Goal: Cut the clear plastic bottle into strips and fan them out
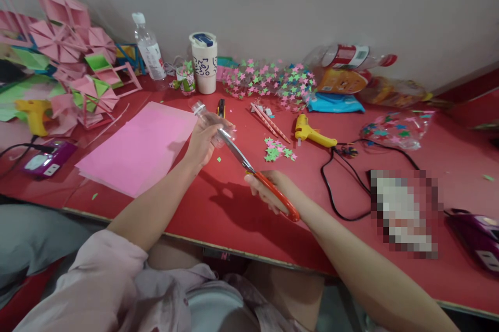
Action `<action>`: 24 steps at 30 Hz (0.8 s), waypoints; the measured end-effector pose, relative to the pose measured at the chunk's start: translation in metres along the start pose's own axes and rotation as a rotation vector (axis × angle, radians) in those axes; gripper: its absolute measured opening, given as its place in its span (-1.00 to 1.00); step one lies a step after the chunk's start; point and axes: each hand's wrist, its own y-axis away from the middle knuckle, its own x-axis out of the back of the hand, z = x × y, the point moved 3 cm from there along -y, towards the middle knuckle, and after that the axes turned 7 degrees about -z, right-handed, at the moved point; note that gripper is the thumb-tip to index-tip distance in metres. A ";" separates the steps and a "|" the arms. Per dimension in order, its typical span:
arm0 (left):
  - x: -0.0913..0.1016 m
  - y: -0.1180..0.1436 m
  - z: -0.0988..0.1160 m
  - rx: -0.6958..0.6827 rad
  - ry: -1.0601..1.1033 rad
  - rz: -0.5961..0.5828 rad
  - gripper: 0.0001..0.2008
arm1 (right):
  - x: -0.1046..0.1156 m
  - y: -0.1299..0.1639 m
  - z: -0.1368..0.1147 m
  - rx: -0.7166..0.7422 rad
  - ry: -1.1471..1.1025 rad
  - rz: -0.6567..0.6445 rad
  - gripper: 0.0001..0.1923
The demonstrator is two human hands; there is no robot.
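My left hand [201,142] is wrapped round a small clear plastic bottle [199,109], which it holds tilted above the red table. In my right hand [268,189] are scissors [275,194] with orange handles. Their metal blades point up and left and reach the bottle's body beside my left fingers. Whether the blades have cut into the plastic I cannot tell. Below and left of the bottle lies a stack of pink paper [134,147]. A pile of green and pink paper stars [277,151] lies right of the scissors.
Right of the stars, a yellow glue gun [314,133] trails a black cord towards a purple power strip [477,238]. Along the wall stand a water bottle [150,54], a white cup [205,64] and star-covered bottles [268,80]. A box cutter [221,108] lies behind my left hand.
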 end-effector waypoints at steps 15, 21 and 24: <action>-0.012 0.004 -0.004 0.039 -0.013 -0.077 -0.83 | -0.003 -0.001 0.004 0.067 -0.066 0.014 -0.42; -0.011 0.004 -0.004 0.045 -0.032 -0.037 -0.83 | -0.004 0.002 -0.001 0.074 -0.016 0.061 -0.40; -0.011 0.004 -0.004 0.016 -0.042 -0.033 -0.82 | -0.005 0.002 -0.003 0.065 -0.043 0.027 -0.39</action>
